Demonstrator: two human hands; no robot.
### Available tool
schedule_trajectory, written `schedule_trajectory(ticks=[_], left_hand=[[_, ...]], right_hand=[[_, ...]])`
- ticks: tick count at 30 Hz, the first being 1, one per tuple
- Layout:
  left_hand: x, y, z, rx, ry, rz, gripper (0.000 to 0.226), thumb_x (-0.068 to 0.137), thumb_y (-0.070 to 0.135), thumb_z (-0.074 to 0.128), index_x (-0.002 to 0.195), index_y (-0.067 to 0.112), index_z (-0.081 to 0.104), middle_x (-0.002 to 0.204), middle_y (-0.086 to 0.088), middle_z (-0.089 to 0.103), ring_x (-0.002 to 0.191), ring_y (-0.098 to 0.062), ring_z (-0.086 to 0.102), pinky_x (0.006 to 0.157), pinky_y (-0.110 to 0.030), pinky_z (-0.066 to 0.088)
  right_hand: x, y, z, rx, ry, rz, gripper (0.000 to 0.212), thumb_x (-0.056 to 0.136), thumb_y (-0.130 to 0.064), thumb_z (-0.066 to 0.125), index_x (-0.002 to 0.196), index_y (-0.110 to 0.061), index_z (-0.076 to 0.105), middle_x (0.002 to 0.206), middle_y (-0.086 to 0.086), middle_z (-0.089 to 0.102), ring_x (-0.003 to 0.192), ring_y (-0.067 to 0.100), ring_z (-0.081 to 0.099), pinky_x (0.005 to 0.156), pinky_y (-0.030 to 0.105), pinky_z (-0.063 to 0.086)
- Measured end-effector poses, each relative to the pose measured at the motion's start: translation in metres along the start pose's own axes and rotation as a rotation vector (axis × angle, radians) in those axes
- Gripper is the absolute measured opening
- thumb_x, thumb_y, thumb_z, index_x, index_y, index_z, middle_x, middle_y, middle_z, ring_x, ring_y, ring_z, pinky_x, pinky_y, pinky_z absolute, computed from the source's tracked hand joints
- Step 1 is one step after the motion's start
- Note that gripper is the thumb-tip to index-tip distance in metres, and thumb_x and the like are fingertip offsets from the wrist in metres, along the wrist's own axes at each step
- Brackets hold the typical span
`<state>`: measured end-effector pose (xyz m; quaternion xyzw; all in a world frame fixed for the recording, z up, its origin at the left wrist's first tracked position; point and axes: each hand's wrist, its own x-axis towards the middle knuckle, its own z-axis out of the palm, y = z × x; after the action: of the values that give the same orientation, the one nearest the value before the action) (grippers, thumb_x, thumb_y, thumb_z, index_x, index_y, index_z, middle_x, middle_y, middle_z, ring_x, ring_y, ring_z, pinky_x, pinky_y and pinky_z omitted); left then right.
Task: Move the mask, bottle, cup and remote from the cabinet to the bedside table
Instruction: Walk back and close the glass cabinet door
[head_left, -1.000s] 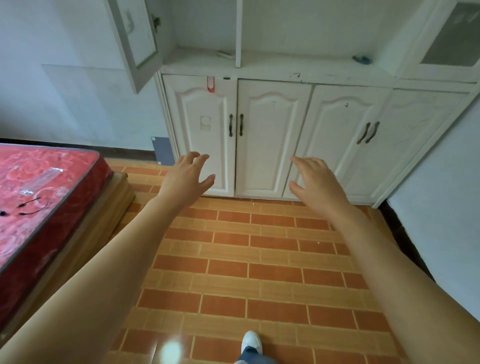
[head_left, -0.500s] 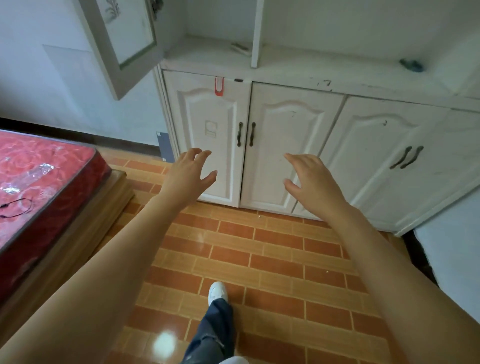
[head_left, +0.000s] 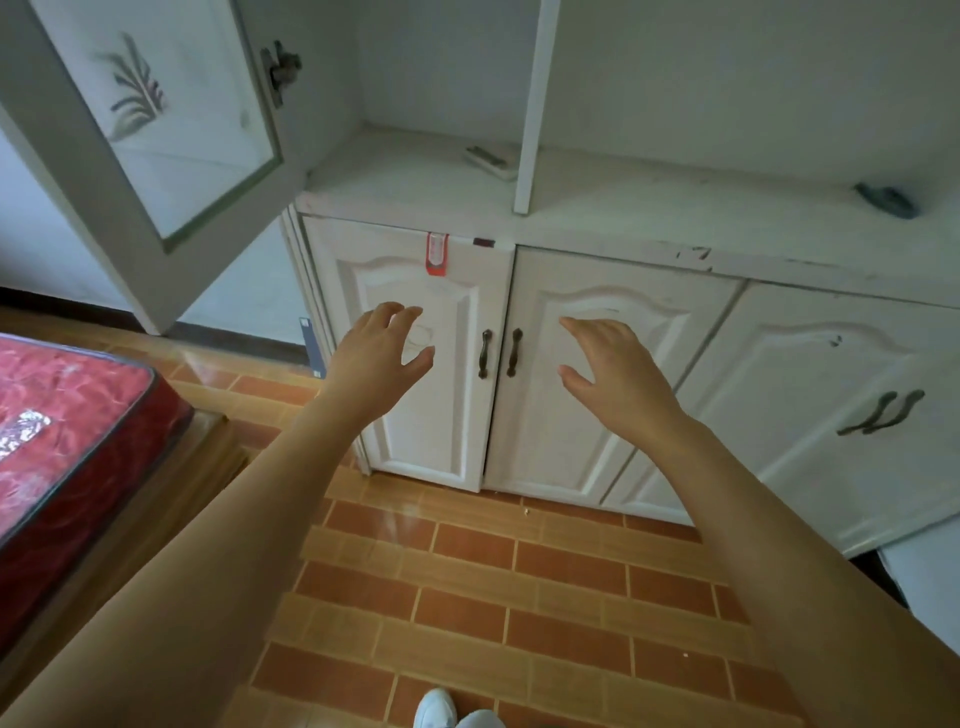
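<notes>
we hold both bare arms out in front of the white wooden cabinet. our left hand hangs in the air before the leftmost lower door, its grip wide, fingers spread and loosely bent, holding nothing. our right hand hangs before the next door over, its grip just as wide, thumb apart from the fingers, also holding nothing. between the two hands we see the pair of dark metal door handles, and neither hand touches them.

on the cabinet's open shelf, above the lower doors, the flat white remote lies near the back, just left of the white upright divider and partly hidden behind it. far to the right on the same shelf lies a small crumpled dark blue thing, which may be the mask, though it is too small for us to be sure. we cannot make out the bottle or the cup.

the upper glass door with a painted leaf pattern stands swung open at the left. a red tag hangs over the top edge of the leftmost lower door. a red patterned mattress lies at the left, over the orange brick-pattern tiled floor. a white shoe shows at the bottom edge.
</notes>
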<state>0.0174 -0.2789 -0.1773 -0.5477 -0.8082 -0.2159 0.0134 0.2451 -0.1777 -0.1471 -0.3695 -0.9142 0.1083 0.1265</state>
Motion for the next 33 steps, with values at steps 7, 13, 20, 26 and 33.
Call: schedule_trajectory(ticks=[7, 13, 20, 26, 33], left_hand=[[0.058, -0.014, 0.012, 0.037, 0.007, -0.038, 0.053, 0.09, 0.034, 0.052, 0.136, 0.011, 0.038, 0.14, -0.012, 0.043, 0.127, -0.028, 0.04, 0.102, -0.041, 0.036], [0.106, -0.011, 0.03, 0.072, 0.044, -0.153, 0.053, 0.09, 0.034, 0.053, 0.135, 0.01, 0.04, 0.139, -0.014, 0.043, 0.125, -0.03, 0.042, 0.101, -0.043, 0.038], [0.145, 0.008, 0.039, 0.108, 0.149, -0.372, 0.053, 0.089, 0.035, 0.053, 0.135, 0.012, 0.04, 0.141, -0.012, 0.042, 0.127, -0.03, 0.041, 0.102, -0.043, 0.037], [0.134, 0.015, 0.034, 0.152, 0.23, -0.538, 0.052, 0.088, 0.032, 0.056, 0.134, 0.01, 0.043, 0.137, -0.014, 0.045, 0.118, -0.032, 0.049, 0.097, -0.045, 0.043], [0.105, 0.01, 0.016, 0.234, 0.298, -0.688, 0.049, 0.088, 0.031, 0.056, 0.131, 0.011, 0.046, 0.135, -0.013, 0.048, 0.12, -0.03, 0.047, 0.097, -0.042, 0.041]], right_hand=[[0.07, 0.021, 0.007, 0.062, 0.014, -0.065, 0.052, 0.094, -0.024, 0.046, 0.141, -0.014, 0.028, 0.144, 0.006, 0.039, 0.136, 0.022, 0.026, 0.11, 0.033, 0.025], [0.143, 0.056, 0.016, 0.103, -0.038, -0.193, 0.052, 0.093, -0.025, 0.046, 0.141, -0.014, 0.029, 0.143, 0.005, 0.04, 0.134, 0.021, 0.027, 0.109, 0.034, 0.026], [0.231, 0.082, 0.01, 0.111, -0.11, -0.463, 0.052, 0.092, -0.023, 0.049, 0.139, -0.013, 0.032, 0.14, 0.005, 0.043, 0.132, 0.023, 0.03, 0.106, 0.033, 0.027], [0.274, 0.076, 0.016, 0.159, -0.149, -0.701, 0.052, 0.091, -0.024, 0.05, 0.138, -0.011, 0.034, 0.137, 0.006, 0.047, 0.128, 0.023, 0.035, 0.106, 0.033, 0.029], [0.291, 0.045, 0.027, 0.234, -0.17, -0.837, 0.051, 0.091, -0.026, 0.051, 0.138, -0.013, 0.035, 0.138, 0.006, 0.047, 0.13, 0.024, 0.034, 0.109, 0.036, 0.03]])
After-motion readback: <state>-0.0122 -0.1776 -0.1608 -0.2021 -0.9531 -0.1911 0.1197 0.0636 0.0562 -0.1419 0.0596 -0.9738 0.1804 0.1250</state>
